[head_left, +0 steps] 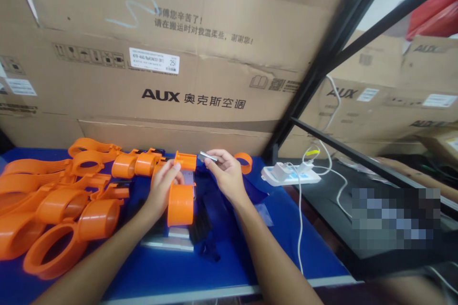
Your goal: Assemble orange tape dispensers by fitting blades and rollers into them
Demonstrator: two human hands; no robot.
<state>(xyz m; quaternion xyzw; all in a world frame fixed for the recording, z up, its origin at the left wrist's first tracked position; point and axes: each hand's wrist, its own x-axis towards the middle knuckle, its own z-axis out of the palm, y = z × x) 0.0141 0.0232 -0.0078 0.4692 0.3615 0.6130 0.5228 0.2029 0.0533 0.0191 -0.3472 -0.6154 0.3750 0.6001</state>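
Observation:
My left hand (161, 187) is closed on an orange plastic tape dispenser (185, 161), its flanged end pointing right. A wide orange ring (181, 206) shows just below these fingers; whether it belongs to the same piece I cannot tell. Level with that end, my right hand (226, 171) pinches a small shiny metal strip (208, 156) between thumb and fingers. A short gap separates the strip from the orange end. Several similar orange dispensers (64, 204) lie heaped to the left, some with black parts fitted. Behind my right hand stands another orange ring (244, 163).
Blue cloth (229, 271) covers the table. Dark pieces (201, 221) and pale flat bars (171, 243) lie between my arms. A large cardboard box (193, 71) walls off the back. At right are a black metal frame (315, 90) and a white power strip (291, 175) with cables.

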